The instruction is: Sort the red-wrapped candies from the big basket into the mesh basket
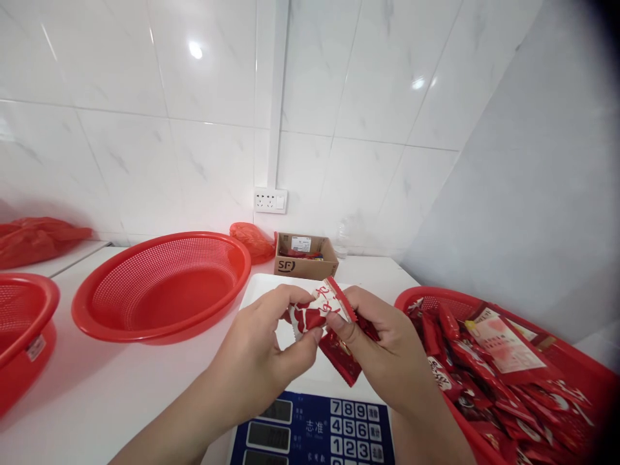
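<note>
My left hand (268, 342) pinches the left end of a red-and-white wrapped snack packet (312, 313) between thumb and fingers. On its other side, my right hand (380, 345) grips the same packet's right end. A dark red shiny packet (341, 355) also hangs from my right hand, below the first one. Both hands are above the white pan of a digital scale (264, 284). The scale's blue keypad panel (314, 427) shows between my forearms, partly covered by them.
A red basket (411, 294) full of red snack packets stands at the right. At the left are a large red colander (159, 332) and another red basket (46, 284). Toward the wall stand a cardboard box (307, 266) and a red plastic bag (252, 242).
</note>
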A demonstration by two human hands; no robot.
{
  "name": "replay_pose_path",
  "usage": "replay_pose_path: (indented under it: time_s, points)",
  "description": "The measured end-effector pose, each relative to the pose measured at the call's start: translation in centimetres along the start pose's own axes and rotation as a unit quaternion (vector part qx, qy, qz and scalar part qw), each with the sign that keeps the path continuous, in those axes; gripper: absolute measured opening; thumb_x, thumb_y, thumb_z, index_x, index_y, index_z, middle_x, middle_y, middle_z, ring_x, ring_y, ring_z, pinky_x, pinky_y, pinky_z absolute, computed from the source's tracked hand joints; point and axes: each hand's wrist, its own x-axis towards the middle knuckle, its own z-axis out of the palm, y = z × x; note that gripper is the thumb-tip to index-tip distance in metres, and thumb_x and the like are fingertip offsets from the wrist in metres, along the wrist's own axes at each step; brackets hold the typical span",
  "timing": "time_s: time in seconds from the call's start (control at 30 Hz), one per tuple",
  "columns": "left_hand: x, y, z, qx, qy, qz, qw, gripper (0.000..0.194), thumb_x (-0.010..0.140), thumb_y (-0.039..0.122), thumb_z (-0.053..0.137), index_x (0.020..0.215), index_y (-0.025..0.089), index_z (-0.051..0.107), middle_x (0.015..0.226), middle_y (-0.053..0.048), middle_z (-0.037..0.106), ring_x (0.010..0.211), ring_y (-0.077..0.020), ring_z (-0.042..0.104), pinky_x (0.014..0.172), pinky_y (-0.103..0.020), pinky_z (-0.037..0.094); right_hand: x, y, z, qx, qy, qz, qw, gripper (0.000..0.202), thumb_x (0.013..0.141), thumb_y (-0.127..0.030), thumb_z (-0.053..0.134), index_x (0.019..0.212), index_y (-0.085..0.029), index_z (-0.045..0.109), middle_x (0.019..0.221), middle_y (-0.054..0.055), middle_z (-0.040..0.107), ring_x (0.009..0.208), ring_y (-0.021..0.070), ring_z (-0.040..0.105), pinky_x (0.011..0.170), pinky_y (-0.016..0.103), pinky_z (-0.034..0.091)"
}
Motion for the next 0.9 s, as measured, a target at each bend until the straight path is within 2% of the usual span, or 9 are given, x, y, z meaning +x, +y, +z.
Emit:
replay_pose_path:
  time_s: [0.17,0.3,0.4,0.5,0.6,0.67,0.73,0.8,0.9]
  points:
    - [0.4,-0.4,-0.1,0.02,0.019,0.019,0.999,0.018,0.085,0.021,0.064,0.103,0.024,0.063,0.092,0.0,0.071,0.078,-0.0159,0.062,0.065,-0.026,0.054,0.4,0.0,-0.3,-0.015,-0.025,0.014,0.999,0.032,0.097,-0.042,0.059,0.073,-0.021,0.061,0.067,-0.002,0.057,0.061,0.0134,0.051,0.054,0.025,0.041]
    - [0.7,-0.7,-0.5,0.032,0.017,-0.002,0.999,0.017,0.086,0.02,0.062,0.103,0.024,0.061,0.092,-0.001,0.072,0.079,-0.0171,0.063,0.072,-0.031,0.054,0.5,-0.3,-1.1,-0.015,-0.035,0.038,0.999,0.031,0.093,-0.043,0.063,0.072,-0.021,0.065,0.066,-0.002,0.057,0.058,0.0135,0.052,0.051,0.025,0.042]
    - [1.1,-1.2,-0.5,0.093,0.008,-0.028,0.995,0.016,0.087,0.018,0.058,0.101,0.024,0.061,0.095,-0.002,0.071,0.084,-0.0199,0.063,0.073,-0.033,0.052,0.4,-0.6,-1.9,-0.016,0.033,0.084,0.996,0.015,0.086,-0.037,0.07,0.08,-0.023,0.073,0.066,-0.002,0.062,0.058,0.0139,0.054,0.053,0.025,0.045]
    - [1.7,-2.3,0.1,0.168,-0.058,-0.061,0.982,0.015,0.089,0.018,0.056,0.101,0.023,0.061,0.098,-0.005,0.069,0.089,-0.0245,0.064,0.073,-0.036,0.05,0.2,-0.9,-2.5,-0.029,0.12,0.114,0.986,0.014,0.087,-0.036,0.067,0.086,-0.025,0.075,0.057,-0.004,0.057,0.051,0.0135,0.049,0.048,0.024,0.043]
    - [2.1,-3.7,1.0,0.186,-0.113,-0.076,0.973,0.013,0.087,0.017,0.057,0.098,0.021,0.063,0.092,-0.007,0.07,0.089,-0.0288,0.065,0.073,-0.039,0.05,0.2,-1.0,-2.7,-0.042,0.147,0.101,0.983,0.016,0.089,-0.039,0.066,0.088,-0.025,0.075,0.056,-0.004,0.055,0.05,0.0135,0.047,0.047,0.025,0.042]
    - [2.3,-4.3,1.3,0.172,-0.127,-0.081,0.974,0.014,0.086,0.016,0.059,0.099,0.018,0.065,0.097,-0.012,0.071,0.1,-0.0329,0.065,0.081,-0.045,0.051,0.3,-0.9,-2.6,-0.054,0.142,0.086,0.985,0.016,0.09,-0.037,0.064,0.091,-0.025,0.075,0.06,-0.004,0.059,0.052,0.0135,0.051,0.05,0.025,0.044]
    - [2.3,-4.3,1.3,0.145,-0.134,-0.087,0.977,0.021,0.09,0.023,0.06,0.109,0.016,0.065,0.112,-0.017,0.071,0.11,-0.0348,0.063,0.088,-0.049,0.05,0.4,-0.6,-2.4,-0.057,0.133,0.074,0.987,0.018,0.094,-0.035,0.061,0.096,-0.024,0.075,0.067,-0.002,0.064,0.058,0.0142,0.056,0.053,0.025,0.046]
    - [2.2,-3.6,1.1,0.097,-0.159,-0.081,0.979,0.028,0.096,0.035,0.055,0.117,0.018,0.064,0.121,-0.016,0.069,0.11,-0.0303,0.065,0.089,-0.045,0.052,0.5,-0.3,-2.0,-0.048,0.12,0.064,0.99,0.02,0.097,-0.035,0.058,0.101,-0.024,0.074,0.075,0.0,0.068,0.065,0.0154,0.062,0.058,0.026,0.05]
    - [1.8,-2.1,1.0,-0.105,-0.216,-0.059,0.969,0.029,0.1,0.042,0.05,0.112,0.021,0.066,0.112,-0.009,0.073,0.101,-0.022,0.068,0.086,-0.036,0.054,0.6,0.0,-1.3,-0.014,0.088,0.034,0.995,0.022,0.099,-0.036,0.054,0.109,-0.024,0.071,0.081,0.001,0.07,0.072,0.0163,0.066,0.063,0.027,0.054]
